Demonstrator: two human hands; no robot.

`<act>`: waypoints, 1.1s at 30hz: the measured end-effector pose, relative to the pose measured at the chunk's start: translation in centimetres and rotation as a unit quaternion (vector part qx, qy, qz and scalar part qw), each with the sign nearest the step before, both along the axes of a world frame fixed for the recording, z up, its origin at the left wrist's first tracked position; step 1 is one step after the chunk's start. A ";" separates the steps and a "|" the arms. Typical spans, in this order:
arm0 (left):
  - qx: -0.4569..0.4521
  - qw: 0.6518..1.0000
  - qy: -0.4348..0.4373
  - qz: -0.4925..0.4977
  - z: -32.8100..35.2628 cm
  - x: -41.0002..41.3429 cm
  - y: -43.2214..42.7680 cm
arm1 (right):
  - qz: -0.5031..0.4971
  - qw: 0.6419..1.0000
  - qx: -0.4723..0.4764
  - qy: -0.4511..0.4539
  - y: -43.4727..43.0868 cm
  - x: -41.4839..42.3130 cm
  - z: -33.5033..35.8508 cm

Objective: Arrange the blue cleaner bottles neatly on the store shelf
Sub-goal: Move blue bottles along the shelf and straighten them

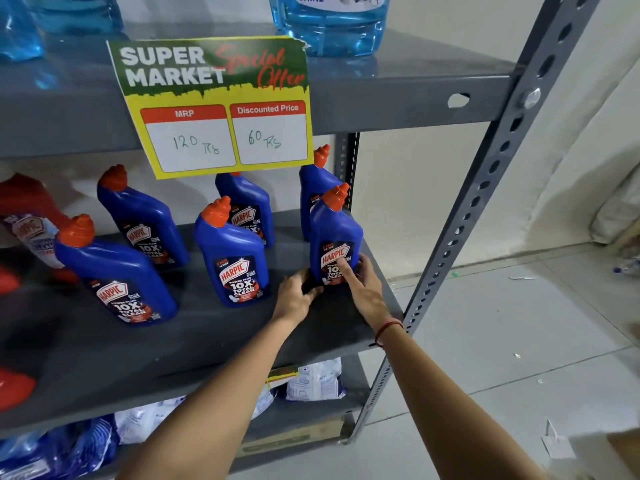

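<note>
Several blue cleaner bottles with orange caps stand on the grey middle shelf (pixel 194 344) in two loose rows. The front right bottle (pixel 334 233) stands upright near the shelf's right edge. My left hand (pixel 298 297) grips its base from the left, and my right hand (pixel 363 287) holds its lower right side with the forefinger laid across the label. Another bottle (pixel 313 192) stands right behind it. The front middle bottle (pixel 233 258) and the front left bottle (pixel 114 275) stand apart, further left. Two more bottles (pixel 142 216) (pixel 247 207) stand in the back row.
A price sign (pixel 214 105) hangs from the upper shelf over the back row. Red bottles (pixel 27 216) stand at the far left. Big clear blue jugs (pixel 332 26) sit on the top shelf. A perforated grey upright (pixel 485 188) bounds the right side. White packets (pixel 315 379) lie below.
</note>
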State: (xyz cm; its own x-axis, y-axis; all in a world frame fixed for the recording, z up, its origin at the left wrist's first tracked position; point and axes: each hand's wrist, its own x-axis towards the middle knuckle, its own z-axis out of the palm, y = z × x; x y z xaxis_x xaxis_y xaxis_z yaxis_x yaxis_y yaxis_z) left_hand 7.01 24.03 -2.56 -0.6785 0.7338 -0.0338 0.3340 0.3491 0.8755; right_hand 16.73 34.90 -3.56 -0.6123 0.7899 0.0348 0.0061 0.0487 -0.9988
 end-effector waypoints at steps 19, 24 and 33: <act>0.019 0.998 0.067 0.012 -1.1 6.8 -4.8 | -0.056 0.997 0.056 -0.001 -6.0 6.3 -1.0; 0.025 0.997 0.074 0.008 -0.9 7.5 -5.3 | -0.049 0.997 0.052 -0.003 -6.3 7.2 -0.9; 0.016 0.998 0.060 0.029 -0.8 7.7 -5.0 | -0.032 0.998 0.053 -0.015 -6.0 6.9 -0.4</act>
State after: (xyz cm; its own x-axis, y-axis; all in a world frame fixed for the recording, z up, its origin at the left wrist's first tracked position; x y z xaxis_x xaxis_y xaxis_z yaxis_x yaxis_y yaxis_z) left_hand 14.71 19.07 -3.35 -0.7172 0.6930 0.0732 0.4173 0.3431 0.8415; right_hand 23.66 28.91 -3.95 -0.5622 0.8206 0.1028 0.0421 0.1525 -0.9874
